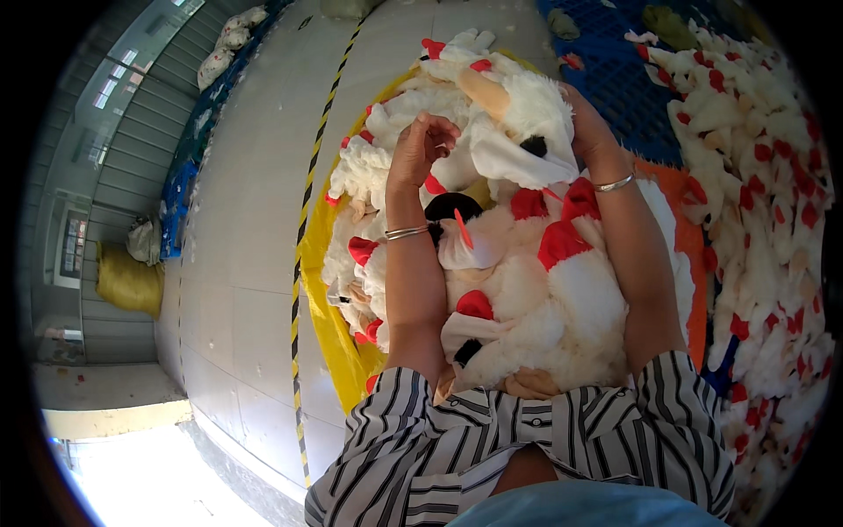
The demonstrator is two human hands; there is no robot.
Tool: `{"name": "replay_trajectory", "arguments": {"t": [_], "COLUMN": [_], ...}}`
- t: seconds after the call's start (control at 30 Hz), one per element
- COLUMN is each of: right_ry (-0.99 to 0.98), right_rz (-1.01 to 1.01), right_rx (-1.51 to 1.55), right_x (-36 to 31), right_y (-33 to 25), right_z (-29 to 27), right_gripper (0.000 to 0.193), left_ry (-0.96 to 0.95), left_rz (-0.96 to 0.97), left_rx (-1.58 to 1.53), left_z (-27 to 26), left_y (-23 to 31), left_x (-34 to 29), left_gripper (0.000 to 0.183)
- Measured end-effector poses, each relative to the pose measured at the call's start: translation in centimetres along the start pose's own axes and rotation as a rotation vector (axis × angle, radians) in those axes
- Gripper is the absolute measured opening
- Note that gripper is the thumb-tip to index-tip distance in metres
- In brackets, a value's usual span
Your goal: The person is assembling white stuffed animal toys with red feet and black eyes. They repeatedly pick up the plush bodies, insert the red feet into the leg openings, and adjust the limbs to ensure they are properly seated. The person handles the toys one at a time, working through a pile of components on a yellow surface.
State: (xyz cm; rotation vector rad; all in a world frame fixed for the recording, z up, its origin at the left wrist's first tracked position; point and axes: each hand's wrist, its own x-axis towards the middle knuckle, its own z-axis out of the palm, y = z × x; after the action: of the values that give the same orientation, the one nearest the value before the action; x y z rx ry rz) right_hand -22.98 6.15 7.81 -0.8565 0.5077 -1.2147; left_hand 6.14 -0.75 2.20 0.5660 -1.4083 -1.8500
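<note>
An unstuffed white plush toy skin point(522, 132), with a tan ear-like piece and a black patch, is raised above a heap of similar skins. My right hand point(587, 123) grips its right edge; some of the fingers are hidden behind the fabric. Just left of it, my left hand point(426, 145) is loosely curled with fingers apart, and I see nothing in it. Below, between my forearms, more white fluffy skins point(527, 272) with red tips and black patches lie piled against my striped shirt.
A yellow sheet point(329, 307) lies under the heap's left side. To the right, a large pile of white and red plush pieces point(755, 193) spreads beside blue plastic pallets point(606, 88). Black-and-yellow tape point(307, 211) crosses the grey floor. A yellow sack point(130, 279) stands by the far-left wall.
</note>
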Motion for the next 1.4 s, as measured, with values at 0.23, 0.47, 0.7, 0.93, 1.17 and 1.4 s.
{"name": "replay_trajectory", "arguments": {"t": [0.23, 0.47, 0.7, 0.93, 1.17, 1.4], "right_ry": [0.084, 0.468, 0.594, 0.464, 0.353, 0.521], "right_rz": [-0.064, -0.400, -0.477, -0.468, -0.450, -0.310], "right_rx": [-0.249, -0.289, -0.511, -0.772, -0.776, -0.882], "right_x": [0.2, 0.4, -0.2, 0.0, -0.2, -0.6], "right_y": [0.4, -2.9, -3.0, -3.6, -2.4, -3.0], "right_z": [1.5, -4.4, -3.8, 0.5, 4.6, 3.7], "right_gripper": [0.023, 0.020, 0.030, 0.031, 0.021, 0.034], "left_ry": [-0.051, 0.644, 0.914, 0.989, -0.043, 0.498], "left_rz": [0.330, 0.521, 0.541, 0.522, -0.056, 0.090], "left_rx": [0.152, -0.293, -0.206, 0.124, 0.924, 0.705], "left_z": [6.7, 3.8, 3.4, 1.5, 10.9, 7.8], "left_y": [1.1, 2.7, 2.6, 0.7, 1.8, -0.9], "left_x": [0.5, 0.5, 0.6, 1.3, 0.6, 2.6], "left_gripper": [0.055, 0.035, 0.035, 0.024, 0.046, 0.031]}}
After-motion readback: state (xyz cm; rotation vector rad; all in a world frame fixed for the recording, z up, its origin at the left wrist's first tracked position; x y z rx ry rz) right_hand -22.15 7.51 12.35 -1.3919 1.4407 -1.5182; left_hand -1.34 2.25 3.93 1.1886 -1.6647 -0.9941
